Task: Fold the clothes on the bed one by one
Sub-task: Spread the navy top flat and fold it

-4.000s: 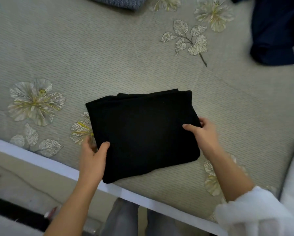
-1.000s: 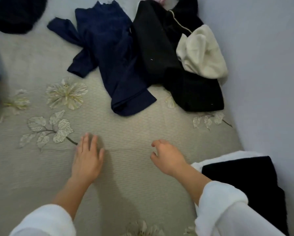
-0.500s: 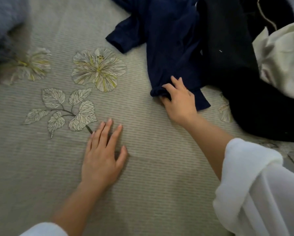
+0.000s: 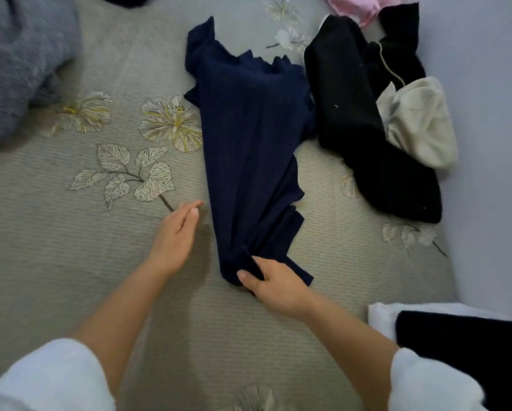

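Note:
A navy blue garment (image 4: 248, 137) lies stretched lengthwise down the middle of the bed (image 4: 56, 247). My right hand (image 4: 274, 284) grips its bunched near end. My left hand (image 4: 176, 235) hovers open just left of the garment, fingers straight, touching nothing that I can make out. To the right lies a crumpled black garment (image 4: 352, 114) with a cream piece (image 4: 420, 126) on it. A folded black garment (image 4: 462, 354) sits on a white one (image 4: 380, 314) at the near right.
A grey-blue fleecy garment (image 4: 20, 63) is heaped at the far left. A pink item (image 4: 355, 5) shows at the top edge. A pale wall (image 4: 486, 143) borders the bed on the right. The bedcover carries embroidered flowers and leaves (image 4: 130, 170).
My right hand took the navy garment's end and dragged it toward me, stretching it out. My left hand lifted off the bedcover and moved beside the garment.

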